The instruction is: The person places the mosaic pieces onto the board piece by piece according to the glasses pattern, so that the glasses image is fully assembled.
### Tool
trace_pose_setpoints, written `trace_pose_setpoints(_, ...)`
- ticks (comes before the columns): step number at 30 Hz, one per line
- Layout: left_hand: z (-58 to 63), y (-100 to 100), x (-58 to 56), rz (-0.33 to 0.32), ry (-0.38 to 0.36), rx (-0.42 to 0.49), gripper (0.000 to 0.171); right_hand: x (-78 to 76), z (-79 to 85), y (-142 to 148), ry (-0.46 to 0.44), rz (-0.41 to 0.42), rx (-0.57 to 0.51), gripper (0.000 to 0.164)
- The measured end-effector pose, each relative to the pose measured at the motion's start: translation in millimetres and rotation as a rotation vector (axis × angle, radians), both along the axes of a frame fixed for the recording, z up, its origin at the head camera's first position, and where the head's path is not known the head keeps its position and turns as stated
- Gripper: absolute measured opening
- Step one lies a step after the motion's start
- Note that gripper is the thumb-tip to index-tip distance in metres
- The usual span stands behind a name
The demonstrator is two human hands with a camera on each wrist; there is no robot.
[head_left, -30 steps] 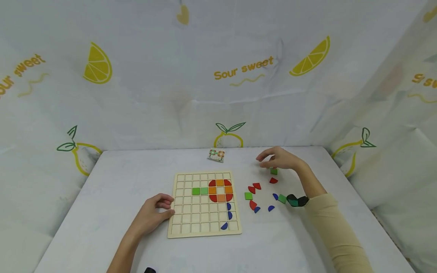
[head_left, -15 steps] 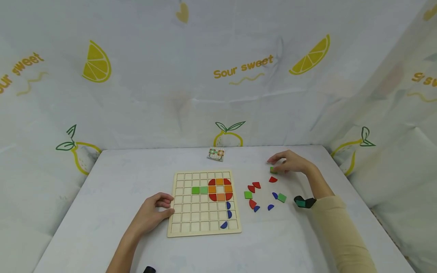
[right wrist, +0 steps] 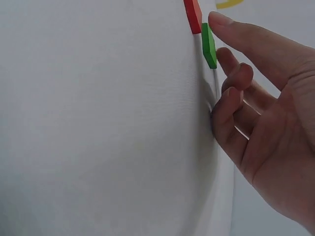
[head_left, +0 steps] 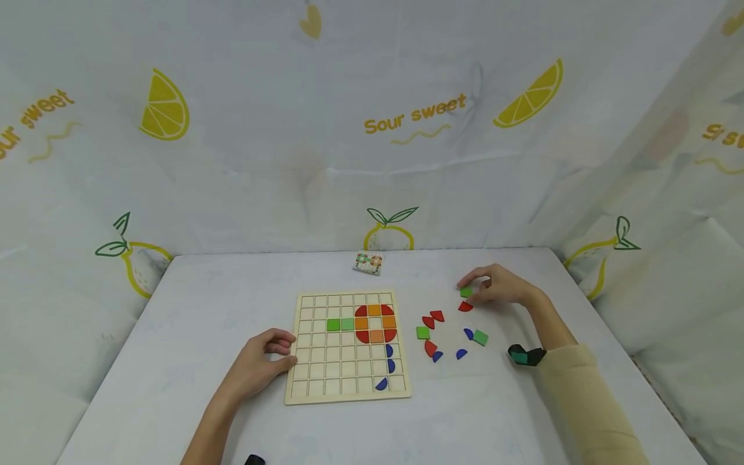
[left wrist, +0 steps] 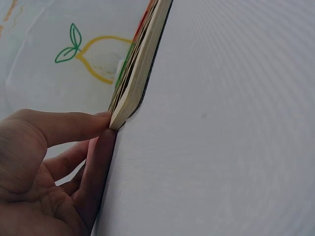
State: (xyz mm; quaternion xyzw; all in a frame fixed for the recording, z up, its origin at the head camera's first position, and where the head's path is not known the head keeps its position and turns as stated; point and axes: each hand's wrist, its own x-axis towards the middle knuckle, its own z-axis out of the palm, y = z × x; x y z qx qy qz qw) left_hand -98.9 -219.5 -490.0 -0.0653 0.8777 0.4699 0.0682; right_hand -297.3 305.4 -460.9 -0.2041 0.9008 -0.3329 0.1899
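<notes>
low and left of centre, we see the left hand [head_left: 259, 365], loosely bent, touching the board [head_left: 349, 354]; right of centre, the right hand [head_left: 501, 285] spreads around a green square [head_left: 466, 292].

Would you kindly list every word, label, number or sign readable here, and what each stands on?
"Sour sweet": orange print on the white backdrop, head view, near centre.
"ur sweet": backdrop, left edge, start cut off.
"sw": backdrop, right edge, the rest cropped or warped.
Orange lettering, left wrist view's top-left corner: too blurred to read.
Small patterned card: any text is too small to read.
</notes>
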Motion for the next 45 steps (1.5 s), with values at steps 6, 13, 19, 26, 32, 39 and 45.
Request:
trace_pose_setpoints(6,0.1,0.1,0.6,-0.003,0.003,0.002,0.038,8.4,2.5,-1.8,-0.004,0.026,-0.012,0.027)
trace_pose_setpoints(13,0.8,-0.7,-0.6,-0.008,0.01,-0.003,0.037,14.4,2.7,-2.3,-0.032,0.096,-0.018,0.029)
trace_pose_setpoints(19,0.6,-0.9,-0.2,-0.006,0.006,-0.004,0.037,16.9,0.2,-2.5,-0.039,0.117,-0.002,0.032)
trace_pose_setpoints(26,-0.1,-0.9,1.0,-0.001,0.003,-0.013,0.037,19.0,1.4,-4.5,-0.051,0.116,-0.009,0.031)
trace_pose_setpoints(32,-1.3,-0.5,0.3,-0.003,0.002,-0.011,0.037,19.5,0.7,-4.0,-0.025,0.118,0.003,0.029)
trace_pose_setpoints(39,0.1,-0.6,0.4,-0.002,0.003,-0.012,0.037,18.7,-0.4,-2.6,0.01,0.128,0.014,0.026)
trace_pose_setpoints(45,0.2,-0.5,0.1,-0.006,0.003,-0.001,0.037,16.7,-0.8,-1.8,0.009,0.136,0.017,0.026)
